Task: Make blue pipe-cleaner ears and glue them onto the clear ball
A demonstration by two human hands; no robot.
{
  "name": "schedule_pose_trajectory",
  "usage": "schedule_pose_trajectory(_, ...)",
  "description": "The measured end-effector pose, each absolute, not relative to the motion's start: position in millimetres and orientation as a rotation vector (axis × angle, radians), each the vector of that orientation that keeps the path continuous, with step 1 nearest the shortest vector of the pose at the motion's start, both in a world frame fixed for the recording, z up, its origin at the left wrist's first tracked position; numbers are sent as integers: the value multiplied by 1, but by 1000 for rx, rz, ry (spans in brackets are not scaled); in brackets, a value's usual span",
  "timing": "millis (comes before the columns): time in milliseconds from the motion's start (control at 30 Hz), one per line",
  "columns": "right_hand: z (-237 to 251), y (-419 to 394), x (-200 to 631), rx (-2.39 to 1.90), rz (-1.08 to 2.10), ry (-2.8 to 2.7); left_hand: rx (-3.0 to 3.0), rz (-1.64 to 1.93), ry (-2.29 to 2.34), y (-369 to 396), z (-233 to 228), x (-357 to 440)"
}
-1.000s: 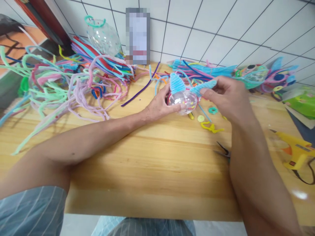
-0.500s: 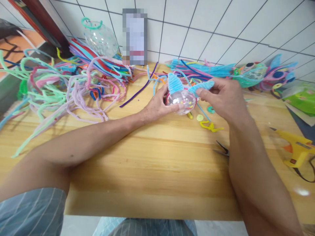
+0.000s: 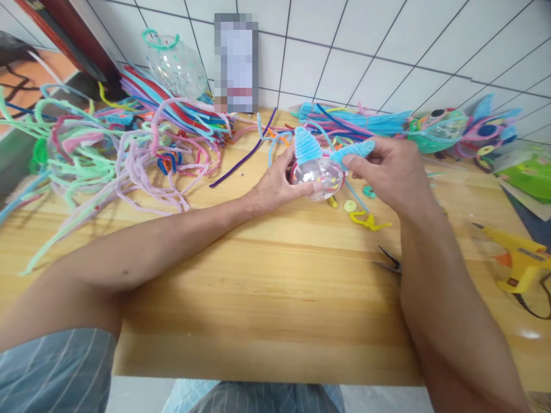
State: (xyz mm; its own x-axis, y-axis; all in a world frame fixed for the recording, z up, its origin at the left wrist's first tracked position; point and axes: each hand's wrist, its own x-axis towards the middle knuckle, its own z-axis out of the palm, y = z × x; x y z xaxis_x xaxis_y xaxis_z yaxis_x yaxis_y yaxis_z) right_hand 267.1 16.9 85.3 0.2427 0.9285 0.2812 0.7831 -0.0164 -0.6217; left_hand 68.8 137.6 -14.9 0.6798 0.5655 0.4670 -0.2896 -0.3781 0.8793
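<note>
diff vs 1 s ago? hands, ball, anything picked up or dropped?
Little changed. The clear ball and both hands sit slightly higher and further left in the picture than a second ago; the wall and piles shifted alike, so this looks like head motion. Nothing was taken or let go: the left hand still cups the ball, and the right hand still pinches the blue wrapped piece. The glue gun lies as before.

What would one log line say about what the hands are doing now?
left hand: holds clear ball | right hand: pinches blue fuzzy ear | nearby: scissors, glue gun
</note>
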Motion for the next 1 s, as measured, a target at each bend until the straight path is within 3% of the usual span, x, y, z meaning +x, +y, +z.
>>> schedule_pose_trajectory(367,87,17,264,-1859,227,-1523,1738,913,241,137,-14,69)
schedule_pose_trajectory(767,43,-1,276,-1672,634,-1488,1914,1027,234,125,-21,63)
schedule_pose_trajectory(1000,26,-47,257,-1562,273,-1547,2190,1335,-32,116,-29,57)
